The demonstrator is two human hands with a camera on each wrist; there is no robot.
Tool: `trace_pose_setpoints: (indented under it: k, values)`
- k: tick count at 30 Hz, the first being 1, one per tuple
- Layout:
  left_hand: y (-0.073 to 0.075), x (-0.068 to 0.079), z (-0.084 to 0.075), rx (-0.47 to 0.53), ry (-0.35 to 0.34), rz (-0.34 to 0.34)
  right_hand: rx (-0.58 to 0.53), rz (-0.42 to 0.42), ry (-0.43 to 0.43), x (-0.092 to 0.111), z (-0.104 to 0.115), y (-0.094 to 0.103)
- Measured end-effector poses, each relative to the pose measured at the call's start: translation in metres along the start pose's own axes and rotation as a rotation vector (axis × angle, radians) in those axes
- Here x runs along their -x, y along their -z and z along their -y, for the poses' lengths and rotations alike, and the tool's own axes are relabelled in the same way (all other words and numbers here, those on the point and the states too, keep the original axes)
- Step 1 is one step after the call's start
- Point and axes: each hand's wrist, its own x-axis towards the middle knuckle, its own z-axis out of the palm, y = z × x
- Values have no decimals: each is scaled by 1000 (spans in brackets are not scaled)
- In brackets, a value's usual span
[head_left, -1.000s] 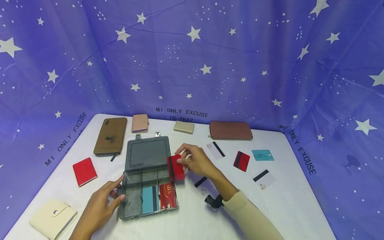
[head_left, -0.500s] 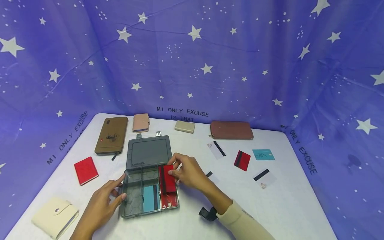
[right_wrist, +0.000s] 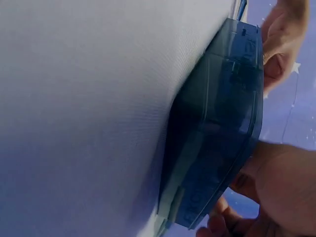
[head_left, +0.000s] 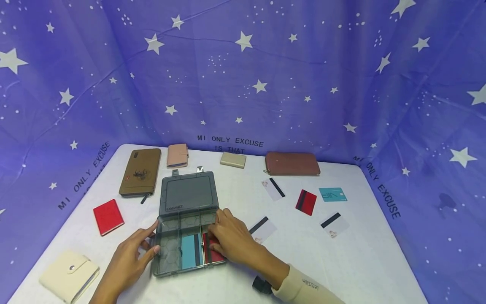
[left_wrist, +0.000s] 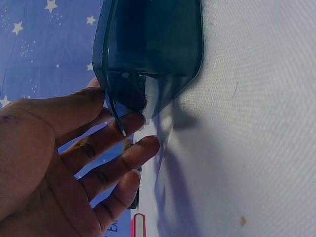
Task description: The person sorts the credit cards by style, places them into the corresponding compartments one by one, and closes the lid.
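A smoky grey, clear plastic compartment box (head_left: 168, 253) lies with its lid (head_left: 190, 194) folded back. My left hand (head_left: 127, 257) holds its left wall; in the left wrist view, the thumb is at the rim and fingers (left_wrist: 140, 150) spread beside the corner. My right hand (head_left: 233, 236) reaches into the front right compartment, its thumb and bent fingers on a red card (head_left: 206, 249) with a black stripe. That hand covers much of the card. A blue card (head_left: 190, 252) with a dark stripe lies in the front middle compartment. The right wrist view shows the box side (right_wrist: 217, 113).
To the right lie white striped cards (head_left: 273, 188), another red card (head_left: 306, 202) and a teal card (head_left: 333, 194). Along the back are a brown wallet (head_left: 140, 172), a pink wallet (head_left: 177, 155), a beige case (head_left: 233, 160) and a maroon wallet (head_left: 292, 164). A red notebook (head_left: 108, 217) and cream wallet (head_left: 68, 274) are left.
My right hand has carried the red card left and down into the front right compartment, over the red VIP card there. The left hand has stayed at the box's left side.
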Motion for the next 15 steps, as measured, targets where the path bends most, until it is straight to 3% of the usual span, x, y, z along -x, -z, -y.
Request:
trace_pose_setpoints:
  k: [2,5,10,12,15]
  values:
    - [-1,0,0,3,5,3,-40,-5,-1,1,-1,0]
    - [0,-1,-2,5,23,23,-189,-32,-40,3,-11,7]
    - [1,-1,-2,3,32,28,-442,-12,-95,10,-45,24]
    - [1,0,-2,3,28,20,-467,43,-128,17,-61,29]
    - [1,-1,-2,4,24,18,-390,127,-182,29,-79,35]
